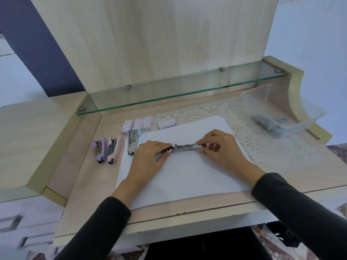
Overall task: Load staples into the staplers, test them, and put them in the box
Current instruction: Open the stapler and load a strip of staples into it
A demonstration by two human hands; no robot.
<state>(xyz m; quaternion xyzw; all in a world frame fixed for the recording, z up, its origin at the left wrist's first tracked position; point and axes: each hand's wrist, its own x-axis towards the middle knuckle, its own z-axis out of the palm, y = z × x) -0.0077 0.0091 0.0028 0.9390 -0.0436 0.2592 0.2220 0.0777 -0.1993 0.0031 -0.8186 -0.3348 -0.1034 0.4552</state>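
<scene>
Both your hands are down on the white paper sheet, working an opened stapler that lies flat between them with its metal magazine channel facing up. Your left hand curls its fingers around the stapler's left end. Your right hand pinches the right end between thumb and fingertips; whether it has staples in that pinch you cannot tell.

Left of your left hand, a blue stapler rests at the paper's edge, then a pink stapler and a purple stapler side by side on the desk. Beyond your left hand, four small staple boxes sit in a loose row. Far past your right hand, the clear plastic box holds something dark and blurred.
</scene>
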